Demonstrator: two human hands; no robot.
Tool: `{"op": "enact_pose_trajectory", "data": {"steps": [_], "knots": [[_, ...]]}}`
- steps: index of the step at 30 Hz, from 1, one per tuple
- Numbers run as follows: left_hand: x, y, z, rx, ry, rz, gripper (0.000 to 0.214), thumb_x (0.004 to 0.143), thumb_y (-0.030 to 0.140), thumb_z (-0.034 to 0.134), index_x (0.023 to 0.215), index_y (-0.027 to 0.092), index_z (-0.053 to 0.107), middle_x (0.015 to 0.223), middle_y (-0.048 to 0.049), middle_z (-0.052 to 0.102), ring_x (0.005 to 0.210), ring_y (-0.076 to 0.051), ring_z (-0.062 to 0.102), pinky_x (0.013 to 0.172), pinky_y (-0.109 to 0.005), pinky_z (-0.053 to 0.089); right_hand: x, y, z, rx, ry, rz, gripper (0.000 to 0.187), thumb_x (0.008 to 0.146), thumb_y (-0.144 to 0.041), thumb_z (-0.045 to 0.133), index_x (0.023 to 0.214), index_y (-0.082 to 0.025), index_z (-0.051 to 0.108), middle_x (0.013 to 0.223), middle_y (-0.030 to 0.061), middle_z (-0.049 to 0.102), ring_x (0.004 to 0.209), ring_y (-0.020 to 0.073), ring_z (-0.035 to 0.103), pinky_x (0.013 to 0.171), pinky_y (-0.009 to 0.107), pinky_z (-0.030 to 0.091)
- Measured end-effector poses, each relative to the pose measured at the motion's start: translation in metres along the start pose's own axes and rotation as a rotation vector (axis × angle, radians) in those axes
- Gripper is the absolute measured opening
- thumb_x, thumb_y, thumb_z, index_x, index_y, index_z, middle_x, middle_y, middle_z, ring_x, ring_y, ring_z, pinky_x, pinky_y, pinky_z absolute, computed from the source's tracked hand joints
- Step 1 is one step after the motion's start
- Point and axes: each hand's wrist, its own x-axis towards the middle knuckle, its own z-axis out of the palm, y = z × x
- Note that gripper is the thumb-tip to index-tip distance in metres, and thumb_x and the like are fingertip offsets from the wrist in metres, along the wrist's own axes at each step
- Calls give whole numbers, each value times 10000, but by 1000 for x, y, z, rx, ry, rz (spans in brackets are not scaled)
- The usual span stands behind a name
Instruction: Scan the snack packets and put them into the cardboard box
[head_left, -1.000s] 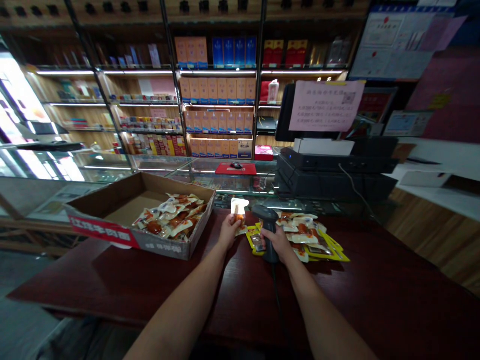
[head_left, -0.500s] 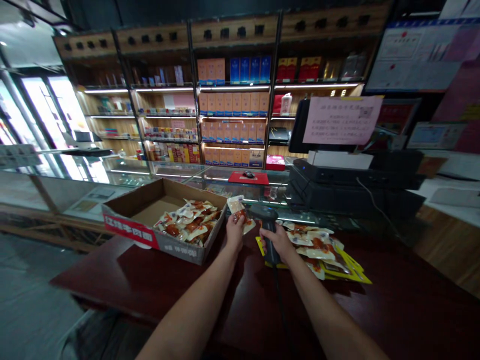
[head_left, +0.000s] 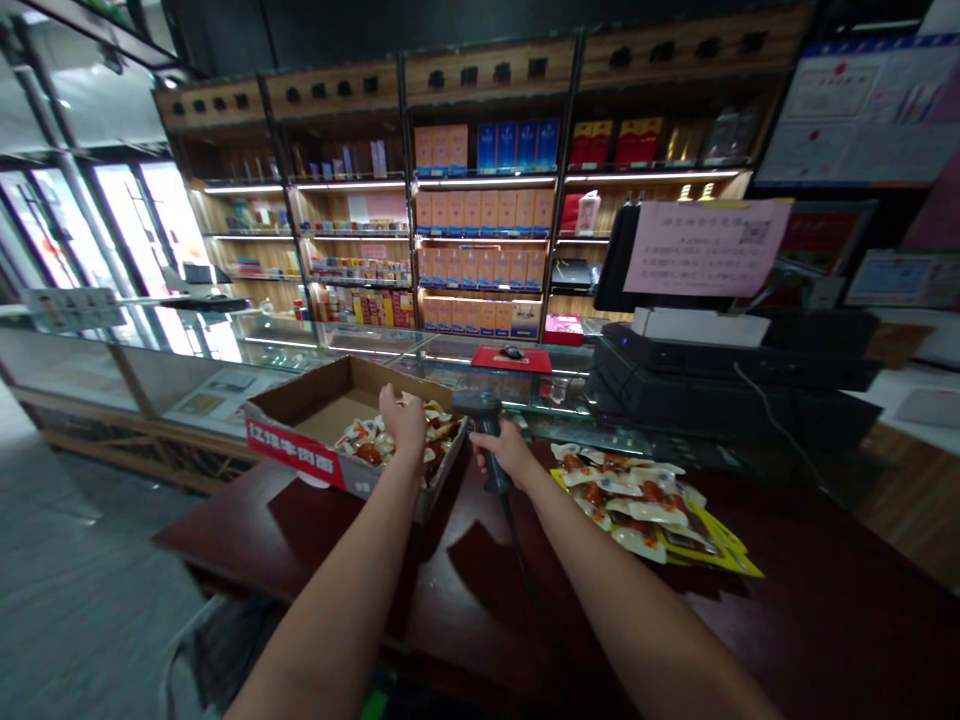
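Note:
My left hand (head_left: 403, 418) is over the cardboard box (head_left: 292, 452), above a pile of clear-and-white food packets (head_left: 367, 440). Its thumb and fingers look parted, with no packet visible between them, though the fingertips are partly hidden. My right hand (head_left: 504, 452) is wrapped round the grip of a black handheld barcode scanner (head_left: 477, 402). The scanner's head points left, beside the box's right edge, and its cord runs down over the table. More food packets (head_left: 637, 490) lie to the right, on top of yellow-edged packages (head_left: 720, 545).
A dark red table (head_left: 480, 600) carries the box and packets. Behind it are a glass counter (head_left: 442, 350), a red mat (head_left: 517, 362) with a mouse, and a black register (head_left: 720, 375) at the right. Shelves of boxed goods (head_left: 487, 210) line the back wall.
My left hand, which held up a packet in front of the scanner, has moved left over the box. My right hand and the scanner have shifted left, and the view has turned slightly.

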Motion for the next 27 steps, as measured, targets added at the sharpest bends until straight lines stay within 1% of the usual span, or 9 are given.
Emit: {"op": "enact_pose_trajectory", "data": {"steps": [3,8,11,14,17,19,22,24,27], "knots": [[-8,4,0,40,48,119,462,699,118,560,1160,143,529,1346,-147,441,1306,-231,341,1114,-381,201,-1,6,4,18,3,14,303,610,-304,664,829,-191,489,497,-77,542,369,97,503,344,213,442],[-47,9,17,-16,-131,195,380,742,124,523,1119,168,549,1258,-133,500,1182,-220,473,996,-365,375,-11,12,-11,25,74,20,301,621,-306,663,842,-190,494,488,-81,541,360,99,497,334,212,431],[-81,8,32,9,-353,151,277,755,145,523,1022,157,597,1077,-112,600,988,-196,580,906,-342,433,-25,15,-37,20,174,22,283,622,-319,668,806,-184,502,485,-74,548,354,96,492,335,216,439],[-118,6,51,211,-637,111,134,751,199,557,829,143,650,912,-94,650,923,-199,594,863,-319,432,-44,19,-70,1,304,-19,255,636,-344,672,743,-177,513,482,-63,551,344,92,489,331,209,425],[-152,6,72,467,-928,41,296,813,353,506,714,126,667,807,-123,670,845,-223,614,773,-312,437,-65,24,-102,47,442,-83,298,612,-360,712,759,-182,525,478,-65,550,345,97,484,336,216,424],[-171,8,89,613,-1047,-10,465,849,466,413,742,105,684,828,-173,673,845,-260,621,742,-333,435,-76,30,-118,67,530,-107,320,601,-371,729,763,-186,526,475,-63,553,346,99,483,342,219,425],[-194,12,113,800,-1054,-41,638,810,619,348,909,90,692,1046,-245,630,1022,-352,562,796,-407,421,-85,41,-136,99,608,-117,340,588,-399,743,722,-192,509,440,-65,539,328,100,473,338,221,415],[-207,16,126,883,-1029,-40,701,751,690,366,999,113,677,1164,-247,579,1115,-385,492,858,-463,387,-86,47,-143,103,626,-122,355,582,-416,747,705,-194,499,420,-67,530,314,104,468,332,226,410],[-220,17,139,946,-1041,-34,688,676,705,459,1018,149,674,1205,-227,557,1150,-382,453,914,-501,337,-84,53,-151,106,632,-120,359,586,-421,740,737,-193,508,424,-69,538,303,108,470,323,226,401]]}}
